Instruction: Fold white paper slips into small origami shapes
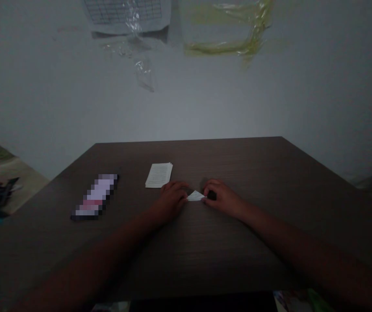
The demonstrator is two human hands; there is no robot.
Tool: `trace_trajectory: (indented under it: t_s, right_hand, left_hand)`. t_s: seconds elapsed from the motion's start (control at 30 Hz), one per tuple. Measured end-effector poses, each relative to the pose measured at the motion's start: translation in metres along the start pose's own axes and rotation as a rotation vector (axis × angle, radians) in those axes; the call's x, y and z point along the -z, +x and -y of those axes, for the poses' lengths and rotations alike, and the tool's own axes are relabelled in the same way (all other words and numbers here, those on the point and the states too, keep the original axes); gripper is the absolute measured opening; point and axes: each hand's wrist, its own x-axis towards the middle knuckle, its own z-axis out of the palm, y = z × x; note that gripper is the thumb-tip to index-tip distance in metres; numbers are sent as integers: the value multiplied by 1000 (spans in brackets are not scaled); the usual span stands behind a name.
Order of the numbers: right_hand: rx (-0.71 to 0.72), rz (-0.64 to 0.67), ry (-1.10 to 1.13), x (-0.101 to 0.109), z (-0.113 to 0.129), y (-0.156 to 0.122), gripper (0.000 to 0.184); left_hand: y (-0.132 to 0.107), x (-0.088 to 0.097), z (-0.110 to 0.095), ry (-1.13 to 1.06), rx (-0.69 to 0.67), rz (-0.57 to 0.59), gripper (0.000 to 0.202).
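Note:
A small white folded paper [195, 196] lies on the dark wooden table [270, 182], near its middle. My left hand [170, 200] rests at the paper's left end with its fingers curled and pinching it. My right hand [221, 197] grips the paper's right end, fingers bent down onto it. Most of the paper is hidden between the two hands; only a white triangular part shows.
A small stack of white paper sheets [159, 175] lies just behind my left hand. A blurred rectangular object [95, 197] lies on the table's left side. Taped plastic and a grid sheet [124, 13] hang on the wall behind. Clutter sits on the floor at left.

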Motion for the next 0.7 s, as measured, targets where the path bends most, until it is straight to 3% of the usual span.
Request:
trace_trajectory:
  t_s: [0.33, 0.7]
  right_hand:
    - [-29, 11, -17, 1, 3, -1, 21]
    - [43, 73, 49, 0, -1, 0, 20]
  left_hand:
    - [1, -5, 6, 1, -19, -18, 19]
    - [0, -4, 3, 42, 23, 6, 19]
